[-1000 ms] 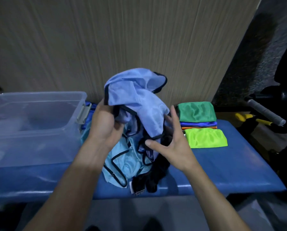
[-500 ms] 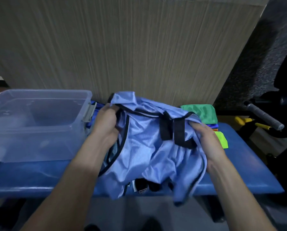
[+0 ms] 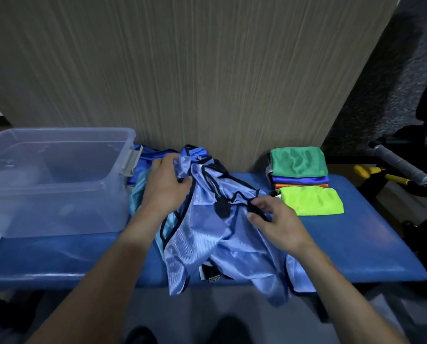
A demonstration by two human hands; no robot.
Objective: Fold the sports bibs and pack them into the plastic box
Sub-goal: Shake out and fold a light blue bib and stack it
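A crumpled light blue bib (image 3: 217,249) with black trim lies over the middle of the blue padded bench (image 3: 356,249), its lower edge hanging off the front. My left hand (image 3: 166,187) grips the bib's upper left part. My right hand (image 3: 274,219) pinches a black strap on its right side. Under it lie other loose bibs, a teal one (image 3: 136,197) and a darker blue one (image 3: 145,155). A clear plastic box (image 3: 58,180) stands at the left, with nothing visible inside. A stack of folded bibs (image 3: 299,170), green on top, sits at the right with a lime bib (image 3: 311,201) in front.
A wood-grain panel (image 3: 182,70) rises right behind the bench. To the right are a grey-gripped handle (image 3: 398,165), yellow-handled tools (image 3: 381,175) and dark equipment. Floor shows below the bench's front edge.
The light blue bib has come down from being held up and now lies spread on the bench. My right hand has shifted from the bib's right edge to a black strap.
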